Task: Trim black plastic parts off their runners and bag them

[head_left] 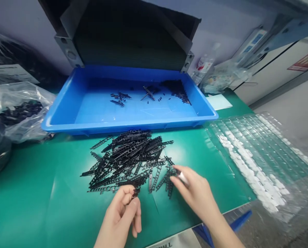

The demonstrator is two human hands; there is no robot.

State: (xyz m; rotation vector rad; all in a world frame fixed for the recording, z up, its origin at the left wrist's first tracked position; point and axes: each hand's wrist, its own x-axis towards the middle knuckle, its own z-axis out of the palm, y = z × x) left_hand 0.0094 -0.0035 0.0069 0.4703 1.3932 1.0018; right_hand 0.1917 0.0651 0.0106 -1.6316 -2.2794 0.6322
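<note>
Just ahead of the left hand (124, 213), pinching a small black piece (135, 193), sprawls a heap of black strips (129, 150), while the right hand (195, 189), grip impossible to tell, sits nearest the loose strips (170, 187) pointing lengthwise toward the person.

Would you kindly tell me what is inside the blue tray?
The blue tray holds a cluster of black pieces, a long dark part with loose bits nearby, and a dark heap at right; anything beneath the heap is covered.
</note>
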